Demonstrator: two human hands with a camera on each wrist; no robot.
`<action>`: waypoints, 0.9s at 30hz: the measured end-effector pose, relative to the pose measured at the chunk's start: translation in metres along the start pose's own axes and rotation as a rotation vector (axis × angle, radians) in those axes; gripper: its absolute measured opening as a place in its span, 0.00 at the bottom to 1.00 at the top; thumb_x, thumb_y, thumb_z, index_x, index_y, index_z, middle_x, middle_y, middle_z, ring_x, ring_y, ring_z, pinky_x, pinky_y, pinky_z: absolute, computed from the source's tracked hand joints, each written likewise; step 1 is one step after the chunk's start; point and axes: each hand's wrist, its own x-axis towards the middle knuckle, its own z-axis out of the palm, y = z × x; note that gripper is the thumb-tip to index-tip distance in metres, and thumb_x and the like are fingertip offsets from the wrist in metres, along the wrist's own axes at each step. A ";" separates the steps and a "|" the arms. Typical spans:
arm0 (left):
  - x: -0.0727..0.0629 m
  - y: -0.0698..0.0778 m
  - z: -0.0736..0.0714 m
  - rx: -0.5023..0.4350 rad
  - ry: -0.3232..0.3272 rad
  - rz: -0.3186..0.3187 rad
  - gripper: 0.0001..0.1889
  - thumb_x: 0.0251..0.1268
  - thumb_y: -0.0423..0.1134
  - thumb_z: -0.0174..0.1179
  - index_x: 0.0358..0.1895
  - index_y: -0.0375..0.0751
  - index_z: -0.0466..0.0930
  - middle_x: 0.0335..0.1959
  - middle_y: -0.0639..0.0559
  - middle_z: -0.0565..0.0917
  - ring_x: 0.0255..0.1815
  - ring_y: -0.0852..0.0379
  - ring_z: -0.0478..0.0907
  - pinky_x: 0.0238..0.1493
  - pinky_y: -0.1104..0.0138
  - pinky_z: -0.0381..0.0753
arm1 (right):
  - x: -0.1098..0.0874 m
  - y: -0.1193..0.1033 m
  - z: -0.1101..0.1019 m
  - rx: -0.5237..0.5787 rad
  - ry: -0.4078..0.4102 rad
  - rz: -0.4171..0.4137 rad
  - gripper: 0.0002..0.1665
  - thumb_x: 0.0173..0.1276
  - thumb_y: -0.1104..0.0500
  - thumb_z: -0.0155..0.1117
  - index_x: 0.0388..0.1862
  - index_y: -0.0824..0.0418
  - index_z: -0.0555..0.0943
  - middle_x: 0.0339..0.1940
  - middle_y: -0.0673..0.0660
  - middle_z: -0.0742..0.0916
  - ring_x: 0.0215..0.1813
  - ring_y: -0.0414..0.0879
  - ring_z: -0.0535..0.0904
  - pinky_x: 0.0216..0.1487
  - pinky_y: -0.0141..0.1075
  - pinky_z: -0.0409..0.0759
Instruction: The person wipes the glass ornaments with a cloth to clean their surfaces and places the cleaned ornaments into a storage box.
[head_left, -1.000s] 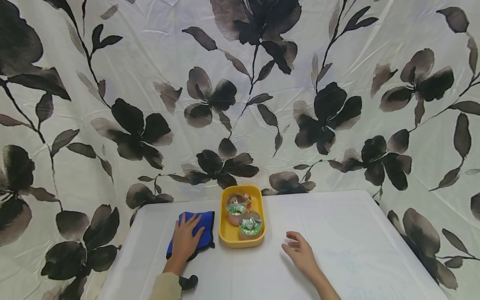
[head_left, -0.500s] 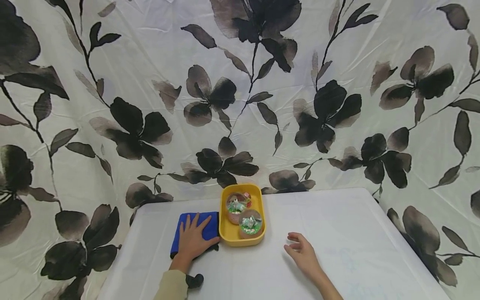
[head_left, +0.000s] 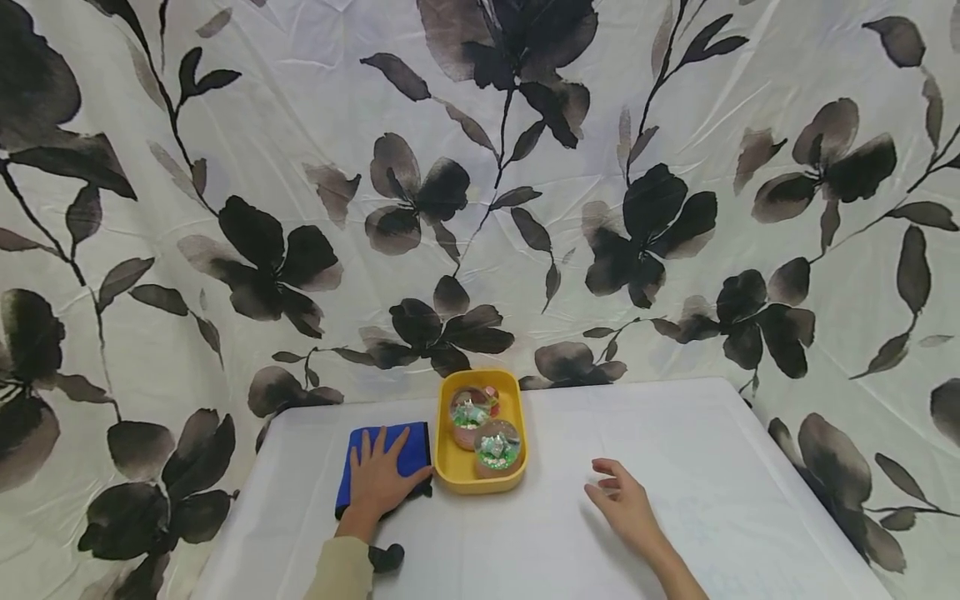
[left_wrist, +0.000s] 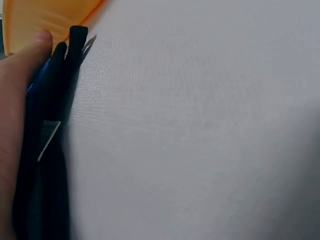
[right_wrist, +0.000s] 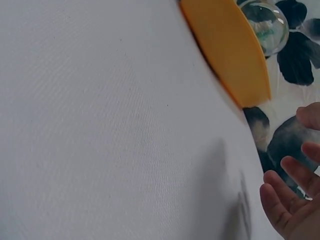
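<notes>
Spread fingers of my left hand (head_left: 378, 482) rest flat on a folded blue cloth (head_left: 414, 454) with black edging, left of the yellow tray. In the left wrist view the cloth's black edge (left_wrist: 55, 150) shows a small white tag, and my thumb points toward the tray's wall (left_wrist: 45, 20). Two clear snow globes, one in front (head_left: 498, 448) and one behind (head_left: 467, 410), sit in the yellow tray (head_left: 442, 475). My right hand (head_left: 626, 504) hovers over the table right of the tray, fingers loosely bent and holding nothing.
A white table (head_left: 525, 550) carries everything. Behind it hangs a white curtain (head_left: 555, 333) printed with dark flowers. A small red and pink item (head_left: 492, 400) lies in the tray beside the rear globe. A black strap end (head_left: 387, 557) sticks out by my left wrist.
The cloth under my left hand slid right against the tray, then slightly back left. My left fingers spread wider. My right hand drifted a little to the right; the globes stayed in the tray.
</notes>
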 end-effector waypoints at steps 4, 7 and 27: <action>0.001 0.002 -0.004 -0.036 0.000 0.023 0.56 0.44 0.85 0.43 0.75 0.53 0.61 0.75 0.33 0.52 0.74 0.26 0.36 0.66 0.34 0.32 | 0.002 0.002 -0.005 -0.023 -0.005 -0.001 0.25 0.65 0.61 0.67 0.61 0.63 0.74 0.58 0.61 0.80 0.53 0.55 0.78 0.46 0.37 0.77; 0.001 0.002 -0.009 -0.049 0.005 0.036 0.55 0.46 0.85 0.43 0.75 0.53 0.60 0.75 0.32 0.52 0.73 0.25 0.36 0.65 0.33 0.35 | 0.007 0.001 -0.009 -0.053 -0.009 -0.020 0.25 0.65 0.62 0.67 0.60 0.63 0.75 0.58 0.61 0.81 0.53 0.56 0.78 0.47 0.39 0.77; 0.021 -0.015 -0.103 0.087 0.083 0.081 0.47 0.55 0.70 0.58 0.72 0.44 0.63 0.70 0.25 0.57 0.67 0.15 0.41 0.60 0.28 0.37 | 0.084 -0.058 -0.116 -0.514 0.011 -0.268 0.35 0.64 0.60 0.67 0.66 0.71 0.68 0.63 0.73 0.73 0.63 0.69 0.69 0.58 0.60 0.68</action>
